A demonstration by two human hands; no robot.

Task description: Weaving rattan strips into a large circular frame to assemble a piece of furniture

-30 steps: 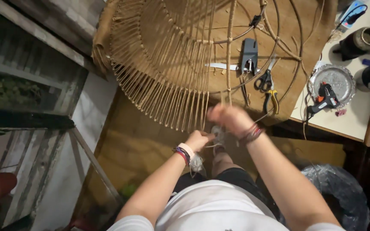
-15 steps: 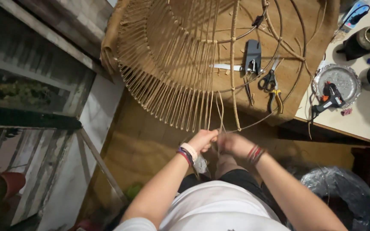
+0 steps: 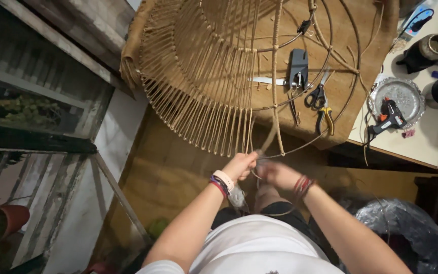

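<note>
— What have my hands got?
— My left hand (image 3: 240,165) pinches the cord (image 3: 277,106) at the wire frame (image 3: 214,76)'s lower rim; my right hand (image 3: 278,174) closes on it just beside.
— Beyond?
— Scissors (image 3: 319,94) on the table (image 3: 422,142).

Tan jute cord (image 3: 275,76); yellow-handled pliers (image 3: 324,117); silver tray (image 3: 415,91); red-and-blue wristbands (image 3: 220,183)

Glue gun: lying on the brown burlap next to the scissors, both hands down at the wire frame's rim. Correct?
Not quite. The head view shows the glue gun on the round silver tray, not on the burlap. The scissors are on the burlap; both hands are at the frame's rim.
</note>
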